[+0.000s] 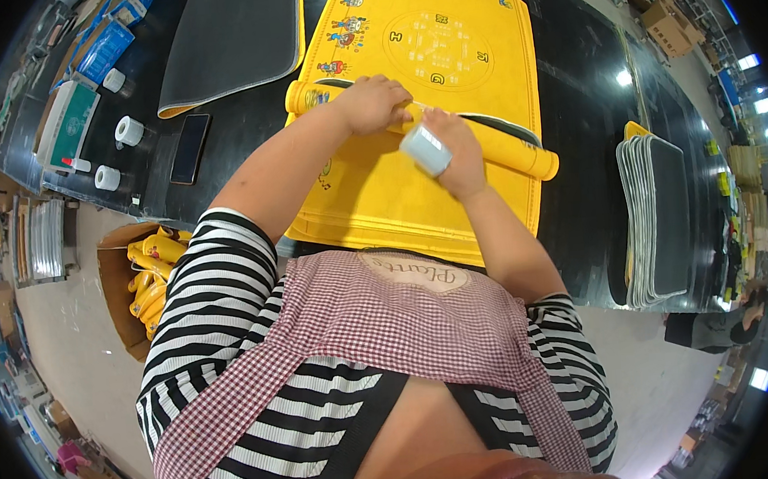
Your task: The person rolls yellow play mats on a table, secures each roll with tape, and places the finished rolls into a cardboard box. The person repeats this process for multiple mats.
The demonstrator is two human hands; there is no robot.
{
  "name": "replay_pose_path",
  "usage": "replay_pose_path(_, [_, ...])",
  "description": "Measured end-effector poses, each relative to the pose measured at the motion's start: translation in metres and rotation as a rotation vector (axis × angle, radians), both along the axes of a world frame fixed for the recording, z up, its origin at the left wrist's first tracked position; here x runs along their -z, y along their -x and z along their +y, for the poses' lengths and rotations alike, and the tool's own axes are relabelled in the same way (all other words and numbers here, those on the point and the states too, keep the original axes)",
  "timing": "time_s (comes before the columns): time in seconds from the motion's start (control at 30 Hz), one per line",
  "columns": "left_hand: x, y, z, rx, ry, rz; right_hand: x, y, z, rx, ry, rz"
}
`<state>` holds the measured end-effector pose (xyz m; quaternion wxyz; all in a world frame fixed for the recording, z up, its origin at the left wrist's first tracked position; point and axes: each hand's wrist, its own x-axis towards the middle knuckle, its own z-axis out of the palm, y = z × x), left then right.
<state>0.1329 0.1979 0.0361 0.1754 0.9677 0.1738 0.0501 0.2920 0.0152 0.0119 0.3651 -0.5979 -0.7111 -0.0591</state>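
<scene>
A yellow mat rolled into a tube (518, 152) lies crosswise on a stack of flat yellow mats (381, 200). My left hand (373, 105) is closed over the left-middle of this tube, its fingers curled down against it. Just to its right, my right hand (456, 150) grips a whitish roll of tape (426, 150), somewhat blurred, above the near side of the tube. A thin pale strip shows between the two hands; where it leads is hidden by my fingers. Beyond the tube, the top mat (467, 20) lies flat, printed with cartoon figures and a circle.
On the black table (581, 190), a dark mat (232, 45) lies at the far left near a phone (191, 149), white rolls (129, 131) and a green-and-white box (73, 123). Grey-edged mats (654, 221) are stacked right. A carton (118, 285) of yellow rolls stands below left.
</scene>
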Motion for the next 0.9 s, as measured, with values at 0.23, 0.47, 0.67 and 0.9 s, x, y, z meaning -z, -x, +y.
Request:
replay_pose_path(0.23, [0.034, -0.018, -0.018, -0.123, -0.398, -0.534, -0.012, -0.083, 0.108, 0.24, 0.411, 0.638])
replay_pose_path(0.47, [0.014, -0.042, 0.025, -0.073, -0.331, -0.066, -0.014, -0.095, 0.119, 0.064, 0.277, 0.617])
replay_pose_path(0.67, [0.008, -0.004, -0.022, 0.003, -0.249, 0.077, 0.005, -0.027, 0.0, -0.133, 0.146, 0.319])
replay_pose_path(0.9, [-0.018, 0.05, -0.092, 0.001, 0.075, 0.266, -0.015, 0.042, -0.104, -0.268, 0.082, 0.079])
